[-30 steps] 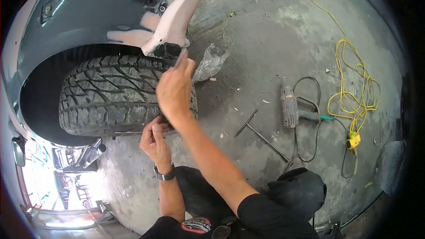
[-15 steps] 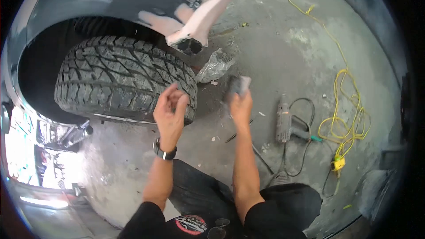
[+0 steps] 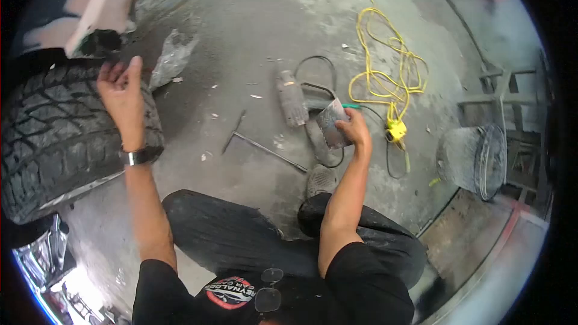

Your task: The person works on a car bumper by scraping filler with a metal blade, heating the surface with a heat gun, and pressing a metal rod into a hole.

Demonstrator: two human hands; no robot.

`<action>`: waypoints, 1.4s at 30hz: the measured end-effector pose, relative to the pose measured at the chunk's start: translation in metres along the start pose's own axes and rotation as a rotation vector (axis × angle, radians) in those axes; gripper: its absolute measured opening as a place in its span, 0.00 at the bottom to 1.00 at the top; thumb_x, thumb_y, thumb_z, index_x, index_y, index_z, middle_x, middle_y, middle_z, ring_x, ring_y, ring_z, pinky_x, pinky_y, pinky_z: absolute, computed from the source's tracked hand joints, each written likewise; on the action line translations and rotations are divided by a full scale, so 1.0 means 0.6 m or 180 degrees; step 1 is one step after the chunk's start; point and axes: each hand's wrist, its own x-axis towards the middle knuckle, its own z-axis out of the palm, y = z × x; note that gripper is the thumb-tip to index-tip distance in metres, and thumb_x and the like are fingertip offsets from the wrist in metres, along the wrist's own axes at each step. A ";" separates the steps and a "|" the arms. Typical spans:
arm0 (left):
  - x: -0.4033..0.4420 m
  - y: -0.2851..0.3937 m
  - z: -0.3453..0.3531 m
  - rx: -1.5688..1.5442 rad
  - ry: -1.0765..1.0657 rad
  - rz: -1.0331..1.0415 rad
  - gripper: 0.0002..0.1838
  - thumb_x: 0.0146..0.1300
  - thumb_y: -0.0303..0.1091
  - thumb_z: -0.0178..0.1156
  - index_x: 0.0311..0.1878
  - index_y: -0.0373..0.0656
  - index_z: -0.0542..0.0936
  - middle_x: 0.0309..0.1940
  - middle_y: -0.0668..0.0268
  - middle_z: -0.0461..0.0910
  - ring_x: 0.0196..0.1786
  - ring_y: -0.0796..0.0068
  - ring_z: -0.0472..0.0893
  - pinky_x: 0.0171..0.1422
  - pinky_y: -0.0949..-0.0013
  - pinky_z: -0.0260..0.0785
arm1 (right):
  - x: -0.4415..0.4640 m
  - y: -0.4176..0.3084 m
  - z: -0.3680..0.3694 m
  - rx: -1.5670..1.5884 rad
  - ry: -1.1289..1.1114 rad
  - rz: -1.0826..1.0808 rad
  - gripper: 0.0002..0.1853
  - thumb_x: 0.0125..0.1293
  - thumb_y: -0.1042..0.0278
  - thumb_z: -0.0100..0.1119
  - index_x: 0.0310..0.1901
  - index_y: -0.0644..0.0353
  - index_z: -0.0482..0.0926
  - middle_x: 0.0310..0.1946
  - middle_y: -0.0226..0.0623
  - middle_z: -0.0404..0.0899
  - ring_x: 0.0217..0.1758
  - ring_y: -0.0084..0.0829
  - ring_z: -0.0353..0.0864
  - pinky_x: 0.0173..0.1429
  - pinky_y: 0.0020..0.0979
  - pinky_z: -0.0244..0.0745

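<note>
Tire (image 3: 78, 135), L side of frame, deep tread, R edge near the bag. Body panel (image 3: 108, 9), upper L, pinkish patches, dark opening at lower end, above tire. Metal frame (image 3: 515, 99), far R. Bucket (image 3: 460, 159), R of frame, tipped on side, dusty. Yellow cord (image 3: 397, 75), upper R of ctr, loosely looped on flr, yellow plug end (image 3: 395, 130) at bottom of loops. Power tool (image 3: 292, 101), ctr, on flr, dk cable looped about it. T-handle bar (image 3: 268, 152), ctr, on flr, L of shoe (image 3: 322, 180). Clear plastic bag (image 3: 173, 60), upper L, crumpled, on flr.

L hand (image 3: 124, 99): just below panel's lower end, in front of tire; fingers curled loosely, thumb apart, nothing visible in grip. Contact w/ panel: can't tell. R hand (image 3: 356, 127): ctr-R, closed on R edge of gray flat plate (image 3: 331, 126), thumb on face. Plate tilted, held above flr, partly covers power tool's handle. Watch (image 3: 139, 156) on L wrist.
</note>
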 end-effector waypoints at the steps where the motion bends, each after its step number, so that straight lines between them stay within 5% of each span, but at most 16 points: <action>1: -0.002 -0.003 -0.001 -0.0095 -0.0081 -0.0045 0.43 0.61 0.39 0.75 0.68 0.25 0.60 0.57 0.48 0.71 0.55 0.67 0.76 0.60 0.68 0.71 | -0.008 0.017 -0.003 -0.0119 0.0029 0.0033 0.24 0.52 0.69 0.71 0.52 0.65 0.82 0.45 0.45 0.86 0.48 0.36 0.85 0.52 0.37 0.78; 5: -0.008 -0.002 -0.005 0.0144 -0.0096 -0.0082 0.45 0.61 0.42 0.75 0.69 0.24 0.60 0.58 0.47 0.71 0.54 0.67 0.77 0.60 0.68 0.71 | -0.054 0.005 -0.055 -0.1269 -0.0426 0.1186 0.23 0.54 0.68 0.71 0.53 0.63 0.83 0.49 0.54 0.85 0.52 0.53 0.84 0.54 0.46 0.78; 8: -0.008 -0.017 -0.016 0.0160 -0.0101 -0.0009 0.46 0.61 0.44 0.75 0.69 0.24 0.60 0.59 0.47 0.71 0.53 0.68 0.78 0.59 0.68 0.71 | -0.071 -0.069 -0.039 -0.1651 0.1028 0.1155 0.22 0.57 0.67 0.70 0.53 0.65 0.81 0.48 0.56 0.83 0.53 0.57 0.82 0.56 0.49 0.77; 11: -0.017 0.005 -0.024 0.0369 -0.0081 0.0097 0.43 0.62 0.43 0.74 0.68 0.25 0.62 0.58 0.49 0.71 0.53 0.68 0.77 0.57 0.68 0.73 | -0.020 -0.123 0.021 -0.0660 0.1718 -0.0350 0.19 0.63 0.65 0.67 0.51 0.67 0.80 0.46 0.58 0.81 0.54 0.56 0.80 0.58 0.46 0.75; 16: -0.057 0.051 -0.040 0.1324 -0.0163 0.0616 0.26 0.64 0.35 0.70 0.62 0.37 0.74 0.54 0.60 0.77 0.52 0.70 0.78 0.55 0.68 0.74 | -0.010 -0.304 0.130 0.0170 0.1008 -0.1420 0.14 0.65 0.68 0.64 0.47 0.70 0.79 0.44 0.58 0.81 0.49 0.57 0.80 0.54 0.49 0.74; 19: -0.080 0.067 -0.060 0.2136 -0.1140 0.1785 0.25 0.64 0.33 0.67 0.62 0.37 0.75 0.55 0.52 0.77 0.58 0.52 0.77 0.64 0.56 0.69 | -0.001 -0.365 0.212 0.0625 0.0613 -0.1560 0.15 0.65 0.67 0.64 0.47 0.71 0.80 0.43 0.59 0.82 0.48 0.57 0.81 0.53 0.49 0.75; 20: -0.084 0.065 -0.074 0.2310 -0.1669 0.1641 0.32 0.63 0.33 0.67 0.69 0.36 0.69 0.65 0.48 0.71 0.68 0.47 0.71 0.72 0.50 0.62 | -0.004 -0.381 0.225 0.0668 0.0526 -0.1526 0.15 0.65 0.67 0.64 0.47 0.71 0.81 0.43 0.59 0.82 0.48 0.57 0.81 0.53 0.49 0.76; 23: -0.061 0.117 -0.092 0.3543 -0.2339 0.2283 0.41 0.62 0.34 0.67 0.75 0.34 0.61 0.76 0.47 0.59 0.79 0.46 0.58 0.78 0.44 0.53 | -0.008 -0.432 0.253 0.0716 0.0321 -0.1496 0.16 0.65 0.67 0.64 0.48 0.72 0.81 0.43 0.59 0.82 0.49 0.58 0.82 0.53 0.50 0.75; 24: -0.039 0.125 -0.101 0.3835 -0.2595 0.2326 0.47 0.60 0.36 0.68 0.78 0.33 0.55 0.81 0.49 0.49 0.83 0.48 0.47 0.81 0.39 0.46 | -0.009 -0.452 0.257 0.0741 0.0237 -0.1530 0.16 0.65 0.67 0.64 0.48 0.72 0.81 0.44 0.60 0.82 0.49 0.58 0.81 0.54 0.50 0.75; 30: 0.082 0.193 -0.113 0.5916 -0.2243 0.3307 0.50 0.62 0.55 0.61 0.81 0.41 0.52 0.84 0.61 0.42 0.85 0.62 0.39 0.84 0.42 0.26 | -0.037 -0.506 0.263 0.1118 -0.0073 -0.1482 0.17 0.64 0.68 0.64 0.49 0.72 0.80 0.45 0.61 0.82 0.51 0.59 0.81 0.55 0.50 0.76; 34: 0.073 0.138 -0.096 0.7184 -0.2324 0.4326 0.44 0.64 0.51 0.58 0.80 0.41 0.57 0.84 0.60 0.42 0.85 0.62 0.39 0.85 0.48 0.26 | -0.047 -0.485 0.274 0.1171 -0.0063 -0.1449 0.17 0.63 0.68 0.64 0.50 0.71 0.80 0.45 0.61 0.82 0.51 0.60 0.81 0.55 0.50 0.76; 35: 0.070 0.111 -0.088 0.7180 -0.2635 0.4215 0.40 0.65 0.45 0.54 0.78 0.39 0.60 0.84 0.59 0.43 0.85 0.61 0.39 0.86 0.50 0.27 | -0.048 -0.477 0.271 0.1091 -0.0150 -0.1384 0.17 0.63 0.68 0.65 0.50 0.71 0.80 0.45 0.61 0.82 0.51 0.60 0.81 0.55 0.50 0.76; 37: 0.055 0.088 -0.066 0.6489 -0.3992 0.2855 0.38 0.65 0.42 0.49 0.78 0.38 0.60 0.83 0.58 0.44 0.85 0.61 0.38 0.86 0.51 0.28 | -0.045 -0.460 0.256 0.0915 -0.0314 -0.1255 0.17 0.63 0.67 0.65 0.49 0.72 0.80 0.45 0.62 0.82 0.51 0.60 0.81 0.55 0.50 0.76; 40: 0.045 0.111 -0.051 0.6664 -0.3996 0.3600 0.37 0.67 0.42 0.47 0.78 0.38 0.59 0.84 0.59 0.43 0.85 0.61 0.37 0.87 0.52 0.28 | -0.025 -0.418 0.262 0.0921 0.0132 -0.1361 0.17 0.64 0.67 0.65 0.49 0.72 0.81 0.43 0.62 0.83 0.49 0.60 0.82 0.54 0.50 0.76; 42: 0.062 0.140 -0.064 0.7139 -0.3279 0.4219 0.38 0.67 0.42 0.46 0.79 0.38 0.57 0.84 0.60 0.42 0.85 0.63 0.37 0.87 0.53 0.26 | -0.022 -0.399 0.256 0.0798 0.0269 -0.1245 0.17 0.63 0.66 0.64 0.47 0.72 0.81 0.40 0.61 0.83 0.46 0.59 0.83 0.50 0.49 0.77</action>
